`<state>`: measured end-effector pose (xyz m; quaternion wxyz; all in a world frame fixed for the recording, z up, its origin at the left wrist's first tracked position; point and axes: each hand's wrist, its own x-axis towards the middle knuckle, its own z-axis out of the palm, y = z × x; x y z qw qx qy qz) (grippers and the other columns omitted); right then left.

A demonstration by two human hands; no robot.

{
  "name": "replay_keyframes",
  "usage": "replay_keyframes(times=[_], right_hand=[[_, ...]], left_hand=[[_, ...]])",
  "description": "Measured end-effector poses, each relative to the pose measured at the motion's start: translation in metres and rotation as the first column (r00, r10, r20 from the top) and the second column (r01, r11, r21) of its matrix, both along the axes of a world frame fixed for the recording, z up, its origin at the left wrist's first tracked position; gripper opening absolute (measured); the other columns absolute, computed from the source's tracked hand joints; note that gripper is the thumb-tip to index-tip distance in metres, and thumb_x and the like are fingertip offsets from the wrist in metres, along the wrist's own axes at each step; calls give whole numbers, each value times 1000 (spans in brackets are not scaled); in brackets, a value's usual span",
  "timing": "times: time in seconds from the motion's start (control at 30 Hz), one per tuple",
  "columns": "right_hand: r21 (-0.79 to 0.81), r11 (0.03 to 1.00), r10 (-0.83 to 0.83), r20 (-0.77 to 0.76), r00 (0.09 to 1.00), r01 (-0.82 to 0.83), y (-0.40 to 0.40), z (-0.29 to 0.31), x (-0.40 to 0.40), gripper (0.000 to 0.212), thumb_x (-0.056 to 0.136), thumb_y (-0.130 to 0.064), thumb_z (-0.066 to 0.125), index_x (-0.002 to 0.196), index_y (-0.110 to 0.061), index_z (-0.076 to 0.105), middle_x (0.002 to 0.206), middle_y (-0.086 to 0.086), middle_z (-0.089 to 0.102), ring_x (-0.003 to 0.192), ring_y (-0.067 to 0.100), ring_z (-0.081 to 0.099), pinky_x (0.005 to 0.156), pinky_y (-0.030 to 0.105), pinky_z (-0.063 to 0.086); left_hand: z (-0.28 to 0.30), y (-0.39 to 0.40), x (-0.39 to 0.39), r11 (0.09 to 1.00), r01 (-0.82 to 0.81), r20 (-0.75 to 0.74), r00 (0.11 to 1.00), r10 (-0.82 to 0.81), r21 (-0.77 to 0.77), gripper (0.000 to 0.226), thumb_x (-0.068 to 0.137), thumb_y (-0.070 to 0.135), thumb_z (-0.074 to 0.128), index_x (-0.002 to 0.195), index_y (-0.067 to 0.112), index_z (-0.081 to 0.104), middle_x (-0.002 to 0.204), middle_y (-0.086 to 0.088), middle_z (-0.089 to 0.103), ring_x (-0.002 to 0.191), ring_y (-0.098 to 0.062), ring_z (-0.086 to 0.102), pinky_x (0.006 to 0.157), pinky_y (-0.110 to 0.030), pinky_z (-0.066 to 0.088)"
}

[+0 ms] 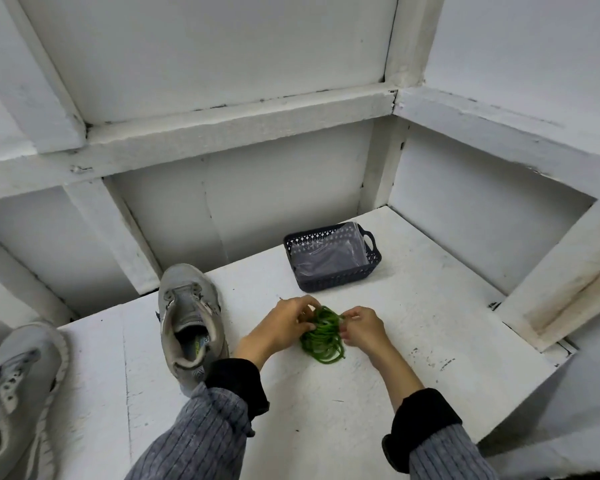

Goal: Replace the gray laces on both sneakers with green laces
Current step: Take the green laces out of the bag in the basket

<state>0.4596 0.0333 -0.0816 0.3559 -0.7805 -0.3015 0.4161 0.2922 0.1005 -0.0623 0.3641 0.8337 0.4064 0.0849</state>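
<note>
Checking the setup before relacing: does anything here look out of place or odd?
Mostly tidy. The far-left sneaker hangs partly over the table's left edge. Both hands, left and right, work on a bundle of green laces. The basket holds only a plastic liner.

A single head-worn camera looks forward and steeply down from above the near edge of the white table. The wide-angle lens bends the white wall beams at the top of the view (straight edges bow outward). The forearms enter from the bottom edge, close to the lens.
</note>
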Motion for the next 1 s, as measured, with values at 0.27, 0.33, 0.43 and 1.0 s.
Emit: replay_keyframes(times=[0.27,0.33,0.43,1.0], right_hand=[[71,997,-15,-85,996,21,0,5,-7,26,87,2,48,105,-11,61,104,8,68,94,18,63,75,26,49],[117,993,32,-113,993,-19,-2,10,-8,33,87,7,41,108,-10,60,100,3,69,89,10,62,71,20,46],[152,985,101,-129,987,-81,-7,11,-8,39,87,12,37,110,-11,58,99,-2,69,97,9,61,81,19,48],[-304,918,370,435,820,-253,6,16,-56,55,84,-37,71,122,-9,44,125,11,55,113,29,56,84,35,48]], left_hand=[[-4,-6,7,998,-13,-143,989,23,69,44,83,52,65,117,24,66,111,1,49,104,-16,50,89,-31,45],[-9,-6,10,993,-46,-168,984,65,111,49,81,60,64,109,20,68,108,0,49,103,-17,43,86,-31,42],[-15,-4,12,990,-104,-111,987,114,93,27,89,47,62,86,20,66,97,-1,50,102,-23,41,85,-31,36],[17,33,-15,741,-630,317,671,670,-234,22,101,27,43,97,13,59,96,-6,61,106,-31,52,87,-36,39]])
